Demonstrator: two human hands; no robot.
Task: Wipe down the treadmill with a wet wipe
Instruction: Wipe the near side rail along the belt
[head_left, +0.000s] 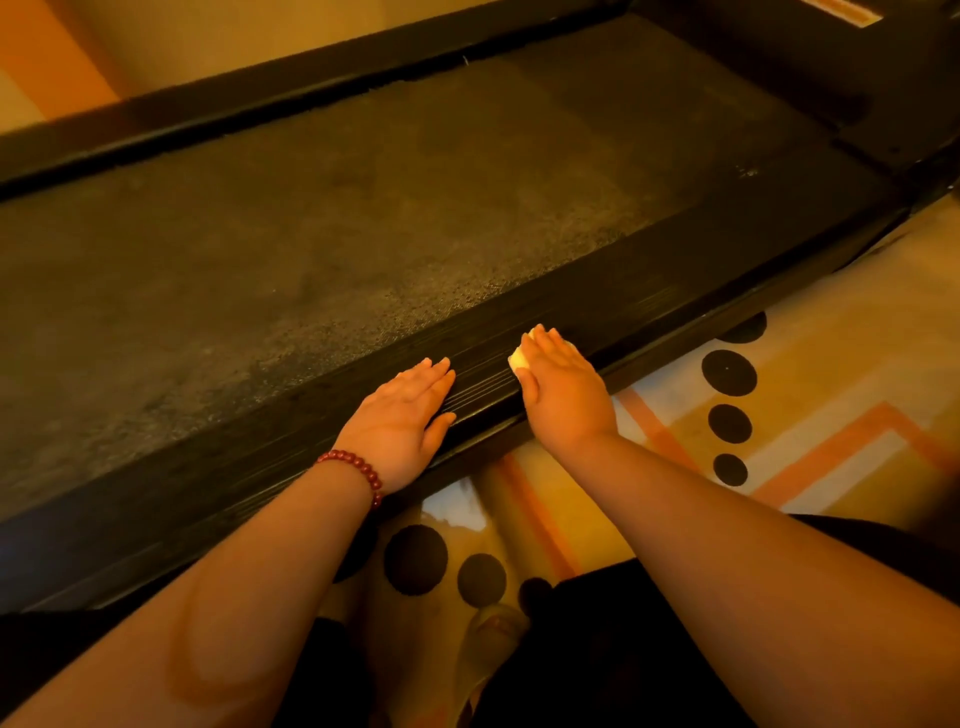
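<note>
- Black ribbed plastic ran under both hands: the near rail (675, 291) of the treadmill (857, 98), with the gritty belt (363, 208) just beyond the fingertips.
- The right hand (563, 387) lay flat on that rail, its fingers (550, 345) straight and close together, pressing the wipe (519, 359) down. Nothing was curled round it. A flat palm probably spread the pressure so the wipe could drag along the ribs.
- The wipe sat almost wholly under those fingers. Only a pale corner showed on their thumb side, with a sliver past the tips. Its fold and its wetness could not be told.
- The left hand (402, 415) rested just beside the right, fingers (436, 371) straight on the same rail and holding nothing. It looked like a brace, taking weight while the person leaned in.
- A red bead bracelet (358, 467) circled the left wrist, well behind the fingers.
- The belt looked mottled, with paler patches. In the dim amber light, dust, wear and damp could not be told apart, so how much had been wiped was hard to judge.
- The far rail (260, 104) lay well beyond the fingers and was cut off at both ends. The treadmill's front ran out of frame.
- Behind the wrists was a floor (831, 415) with black dots and orange bands. Dark clothing and a pale blurred shape, perhaps a shoe, were hard to make out.
</note>
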